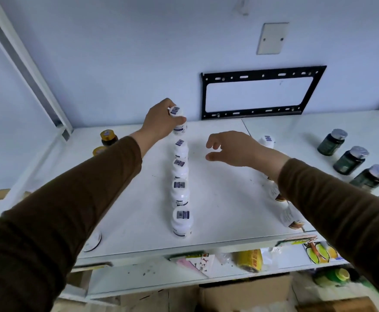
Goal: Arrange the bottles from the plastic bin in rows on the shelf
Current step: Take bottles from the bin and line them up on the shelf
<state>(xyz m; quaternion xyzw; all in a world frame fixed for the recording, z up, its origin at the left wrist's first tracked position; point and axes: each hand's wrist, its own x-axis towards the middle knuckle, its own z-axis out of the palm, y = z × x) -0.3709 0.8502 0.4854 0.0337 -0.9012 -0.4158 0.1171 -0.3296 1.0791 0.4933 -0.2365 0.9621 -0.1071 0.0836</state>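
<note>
A row of several white bottles (180,190) with barcode caps runs from the front of the white shelf (220,199) toward the back wall. My left hand (161,120) grips the rearmost white bottle (178,119) of that row, fingers curled round its cap and body. My right hand (233,148) hovers above the shelf to the right of the row, fingers loosely curled, holding nothing. A second row of white bottles (285,215) lies partly hidden under my right forearm; one more white bottle (266,140) shows behind the right hand. The plastic bin is out of view.
Dark green bottles (350,159) with silver caps stand in a diagonal row at the right. Amber jars (108,137) sit at the back left. A black wall bracket (260,93) hangs behind the shelf. A lower shelf holds packets (249,260), with cardboard boxes (244,293) below.
</note>
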